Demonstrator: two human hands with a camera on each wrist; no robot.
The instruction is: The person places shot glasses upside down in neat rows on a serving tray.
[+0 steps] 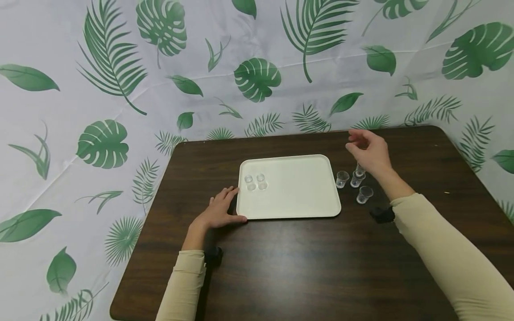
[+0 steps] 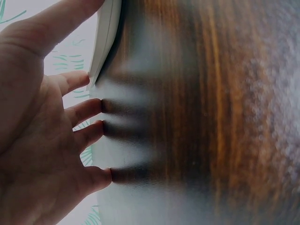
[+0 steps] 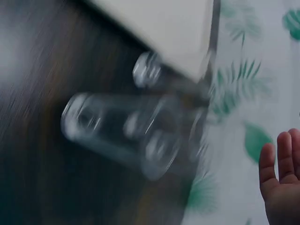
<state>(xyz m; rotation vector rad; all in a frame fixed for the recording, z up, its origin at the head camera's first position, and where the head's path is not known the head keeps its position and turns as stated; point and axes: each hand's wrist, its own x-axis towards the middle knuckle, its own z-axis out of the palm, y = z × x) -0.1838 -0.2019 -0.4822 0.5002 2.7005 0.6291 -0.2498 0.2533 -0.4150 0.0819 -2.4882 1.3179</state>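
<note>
My left hand [image 1: 220, 209] is at the near left corner of a cream tray [image 1: 289, 211], thumb on the front edge and index fingertip against the left side. In the left wrist view, its other fingertips touch the table. Toward the tray's left side stand two small clear plastic cups [image 1: 262, 185], narrow ends up. My right hand [image 1: 370, 154] hovers past the tray's right edge with loosely bent fingers and nothing in them. Below it several clear cups [image 1: 364, 195] stand rim up on the table, one partly hidden by the hand. The right wrist view shows these cups [image 3: 159, 136] blurred.
The dark wooden table [image 1: 297, 263] runs back to a white cloth [image 1: 217, 89] printed with green leaves. The tray's raised rim faces the loose cups at its right, the nearest cup [image 1: 342, 179] standing right beside it.
</note>
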